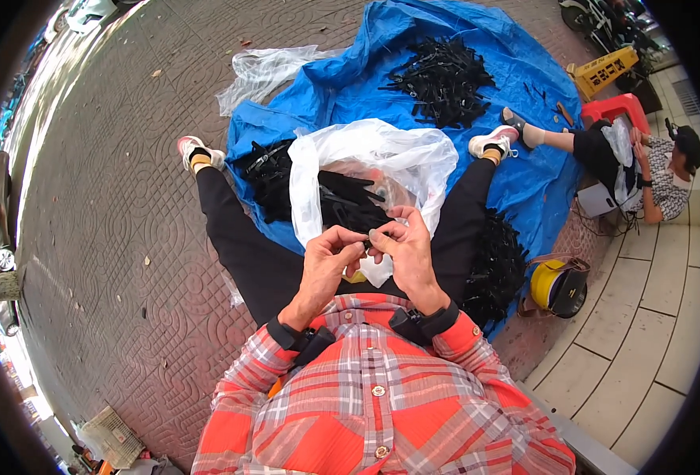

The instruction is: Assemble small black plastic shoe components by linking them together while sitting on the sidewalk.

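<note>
My left hand and my right hand meet in front of my chest, fingertips pinched together on a small black part. Just beyond them, between my outstretched legs, an open clear plastic bag holds more black parts. I wear an orange plaid shirt and black trousers. Piles of the same black parts lie on the blue tarp: one far pile, one by my left leg, one by my right knee.
Another person sits at the right by a red stool and a yellow sign. A yellow helmet lies on the paving. A second clear bag lies beyond the tarp. Parked cars stand far left.
</note>
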`<act>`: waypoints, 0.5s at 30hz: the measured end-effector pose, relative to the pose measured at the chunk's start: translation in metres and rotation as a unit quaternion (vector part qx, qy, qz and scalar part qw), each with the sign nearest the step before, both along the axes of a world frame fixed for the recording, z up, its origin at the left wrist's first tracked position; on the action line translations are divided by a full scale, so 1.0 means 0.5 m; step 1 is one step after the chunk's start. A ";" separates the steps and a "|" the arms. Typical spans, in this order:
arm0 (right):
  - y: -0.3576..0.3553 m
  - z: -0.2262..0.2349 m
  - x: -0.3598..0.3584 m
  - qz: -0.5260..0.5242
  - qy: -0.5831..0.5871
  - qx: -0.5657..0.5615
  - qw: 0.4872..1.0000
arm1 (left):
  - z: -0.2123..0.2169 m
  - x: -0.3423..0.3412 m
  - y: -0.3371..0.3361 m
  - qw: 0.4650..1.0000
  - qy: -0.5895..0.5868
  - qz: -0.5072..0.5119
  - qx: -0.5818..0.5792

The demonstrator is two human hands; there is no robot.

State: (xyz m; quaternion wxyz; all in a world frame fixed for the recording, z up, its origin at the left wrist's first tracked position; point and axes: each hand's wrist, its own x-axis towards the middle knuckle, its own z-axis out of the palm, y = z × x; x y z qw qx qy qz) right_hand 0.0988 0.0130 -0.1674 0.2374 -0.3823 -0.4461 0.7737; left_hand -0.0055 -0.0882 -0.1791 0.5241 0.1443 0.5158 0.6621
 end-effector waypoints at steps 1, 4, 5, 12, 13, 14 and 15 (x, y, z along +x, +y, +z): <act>0.000 -0.001 0.002 -0.006 0.009 -0.025 1.000 | 0.000 0.002 -0.001 1.000 -0.001 0.000 -0.001; 0.002 -0.005 -0.001 -0.011 0.014 -0.072 0.997 | -0.001 -0.005 -0.004 1.000 -0.007 -0.002 -0.005; 0.002 -0.005 -0.001 -0.011 0.013 -0.072 0.997 | 0.000 -0.004 -0.005 1.000 -0.014 0.000 -0.004; -0.001 -0.006 -0.002 -0.014 0.040 -0.112 0.993 | -0.003 -0.009 -0.008 1.000 -0.015 -0.008 -0.005; -0.001 -0.005 -0.002 -0.013 0.038 -0.117 0.992 | -0.001 -0.011 -0.007 1.000 -0.015 -0.008 -0.004; -0.002 -0.005 -0.002 -0.013 0.038 -0.117 0.992 | 0.003 -0.013 -0.007 1.000 -0.019 -0.011 -0.012; -0.002 -0.005 -0.003 -0.015 0.038 -0.123 0.991 | 0.004 -0.015 -0.007 0.999 -0.024 -0.015 -0.019</act>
